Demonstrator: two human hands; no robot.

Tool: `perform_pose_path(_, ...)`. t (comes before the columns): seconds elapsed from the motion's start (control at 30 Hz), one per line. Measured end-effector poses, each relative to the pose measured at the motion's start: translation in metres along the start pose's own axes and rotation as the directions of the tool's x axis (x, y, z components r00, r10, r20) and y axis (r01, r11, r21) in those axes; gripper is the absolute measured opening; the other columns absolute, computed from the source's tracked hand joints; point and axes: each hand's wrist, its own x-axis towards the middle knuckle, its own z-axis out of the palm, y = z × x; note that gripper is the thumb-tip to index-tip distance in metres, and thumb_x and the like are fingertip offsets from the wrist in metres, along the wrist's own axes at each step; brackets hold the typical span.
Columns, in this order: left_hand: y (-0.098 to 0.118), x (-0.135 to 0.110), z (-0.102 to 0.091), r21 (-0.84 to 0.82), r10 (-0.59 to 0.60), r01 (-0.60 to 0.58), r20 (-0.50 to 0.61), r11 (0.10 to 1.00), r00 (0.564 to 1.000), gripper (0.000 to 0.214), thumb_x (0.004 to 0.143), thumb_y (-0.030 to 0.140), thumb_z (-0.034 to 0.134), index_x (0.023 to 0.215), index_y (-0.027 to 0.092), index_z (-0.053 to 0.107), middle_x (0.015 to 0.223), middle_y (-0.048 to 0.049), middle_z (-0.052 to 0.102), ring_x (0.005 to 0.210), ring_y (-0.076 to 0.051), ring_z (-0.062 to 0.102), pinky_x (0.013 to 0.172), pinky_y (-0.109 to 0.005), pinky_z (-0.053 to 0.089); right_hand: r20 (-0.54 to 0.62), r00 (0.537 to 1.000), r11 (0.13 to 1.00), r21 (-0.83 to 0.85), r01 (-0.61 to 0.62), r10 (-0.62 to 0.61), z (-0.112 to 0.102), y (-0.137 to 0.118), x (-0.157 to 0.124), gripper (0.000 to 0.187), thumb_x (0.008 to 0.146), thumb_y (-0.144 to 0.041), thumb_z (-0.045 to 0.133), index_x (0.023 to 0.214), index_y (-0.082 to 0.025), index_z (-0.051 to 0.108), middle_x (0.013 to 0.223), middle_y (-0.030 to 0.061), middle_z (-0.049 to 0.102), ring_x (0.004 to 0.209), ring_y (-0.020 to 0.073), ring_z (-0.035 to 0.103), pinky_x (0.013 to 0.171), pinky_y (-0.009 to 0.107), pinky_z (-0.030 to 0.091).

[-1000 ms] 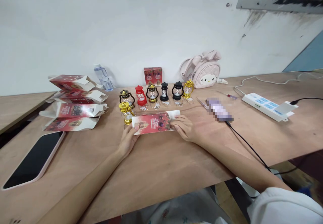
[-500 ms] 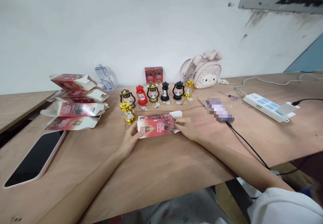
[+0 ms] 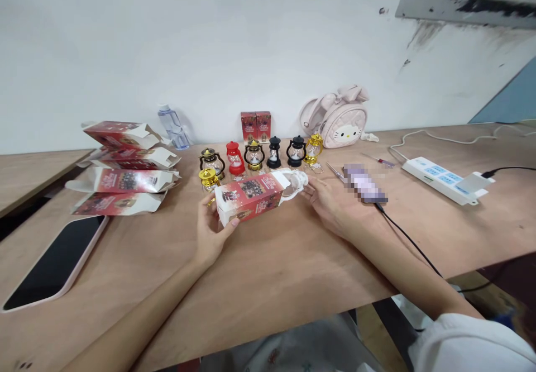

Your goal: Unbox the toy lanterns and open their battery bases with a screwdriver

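My left hand (image 3: 213, 229) is closed round the end of a red printed carton (image 3: 253, 193), held tilted above the table. A white miniature lantern (image 3: 295, 184) sticks out of the carton's right end, part of it still inside. The fingers of my right hand (image 3: 324, 201) are closed on the lantern's outer end. Just behind the carton stands a gold lantern (image 3: 208, 177), partly covered by it. Further back is a row of small lanterns, among them a red lantern (image 3: 235, 158), a black lantern (image 3: 296, 151) and another gold lantern (image 3: 314, 149).
Several opened red cartons (image 3: 125, 182) are stacked at left, near a phone (image 3: 54, 263). Two closed boxes (image 3: 255, 127), a bottle (image 3: 172, 126) and a pink bag (image 3: 345, 123) stand by the wall. At right lie a screwdriver (image 3: 383, 162), a cabled phone (image 3: 364, 185) and a power strip (image 3: 441, 177).
The carton has turned and tilted in my left hand, showing its closed end. The white lantern now protrudes from its right end, and my right hand has shifted right with it.
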Motion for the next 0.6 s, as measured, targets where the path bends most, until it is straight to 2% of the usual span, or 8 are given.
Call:
perform_pose_path(0.13,0.000,-0.001,-0.005,0.140,0.140,-0.128,-0.080,0.982,0.987,0.067,0.064,0.037,0.075,0.119,0.021,0.041,0.118,-0.0106,0.052,0.112,-0.024,0.051,0.093,-0.039,0.043,-0.088,0.982,0.986,0.008,0.167,-0.166,-0.007,-0.014,0.008,0.023,0.070,-0.037,0.070,0.083,-0.021,0.061,0.088,0.0008,0.067,0.081,0.0158,0.063,0.072,0.030,0.054)
perform_pose_path(0.2,0.005,-0.002,-0.006,0.196,0.213,-0.193,-0.087,0.962,0.973,0.070,0.062,0.035,0.076,0.121,0.021,0.040,0.120,-0.0113,0.049,0.114,-0.026,0.049,0.095,-0.042,0.042,-0.135,0.956,0.965,-0.021,0.262,-0.262,-0.006,-0.023,0.008,0.023,0.069,-0.036,0.072,0.081,-0.021,0.061,0.087,0.0004,0.067,0.080,0.0151,0.063,0.072,0.029,0.053)
perform_pose_path(0.27,0.012,-0.004,-0.005,0.246,0.281,-0.256,-0.072,0.935,0.957,0.073,0.061,0.033,0.077,0.123,0.022,0.039,0.121,-0.0109,0.047,0.113,-0.026,0.050,0.094,-0.042,0.042,-0.154,0.912,0.923,-0.134,0.361,-0.379,-0.003,-0.031,0.005,0.023,0.070,-0.038,0.072,0.080,-0.020,0.061,0.083,0.0002,0.066,0.077,0.0140,0.063,0.072,0.028,0.052)
perform_pose_path(0.37,0.022,-0.005,-0.004,0.339,0.394,-0.357,-0.046,0.871,0.918,0.072,0.060,0.032,0.078,0.122,0.023,0.042,0.116,-0.0096,0.050,0.105,-0.025,0.052,0.089,-0.042,0.044,-0.046,0.832,0.779,-0.381,0.497,-0.553,0.001,-0.036,-0.002,0.024,0.075,-0.041,0.068,0.081,-0.019,0.063,0.081,0.0013,0.065,0.077,0.0145,0.062,0.073,0.029,0.050)
perform_pose_path(0.47,0.027,-0.007,-0.005,0.450,0.537,-0.489,0.024,0.747,0.843,0.071,0.058,0.035,0.078,0.120,0.022,0.046,0.108,-0.0092,0.056,0.100,-0.026,0.053,0.086,-0.043,0.042,0.127,0.752,0.588,-0.545,0.597,-0.646,0.003,-0.035,-0.008,0.021,0.080,-0.040,0.064,0.082,-0.019,0.063,0.086,0.0034,0.063,0.084,0.0167,0.060,0.078,0.032,0.049)
perform_pose_path(0.53,0.028,-0.007,-0.006,0.494,0.614,-0.576,0.103,0.651,0.782,0.070,0.060,0.041,0.076,0.120,0.022,0.047,0.105,-0.0092,0.059,0.097,-0.026,0.055,0.084,-0.043,0.042,0.203,0.723,0.504,-0.594,0.627,-0.660,0.004,-0.032,-0.011,0.020,0.083,-0.040,0.061,0.083,-0.020,0.063,0.089,0.0045,0.062,0.087,0.0177,0.059,0.077,0.033,0.049)
perform_pose_path(0.6,0.028,-0.009,-0.006,0.516,0.668,-0.642,0.169,0.567,0.725,0.065,0.064,0.047,0.072,0.119,0.023,0.047,0.103,-0.0086,0.061,0.092,-0.025,0.058,0.080,-0.041,0.041,0.240,0.721,0.469,-0.620,0.629,-0.650,0.004,-0.029,-0.012,0.021,0.085,-0.041,0.058,0.084,-0.020,0.062,0.089,0.0047,0.061,0.085,0.0180,0.059,0.075,0.033,0.050)
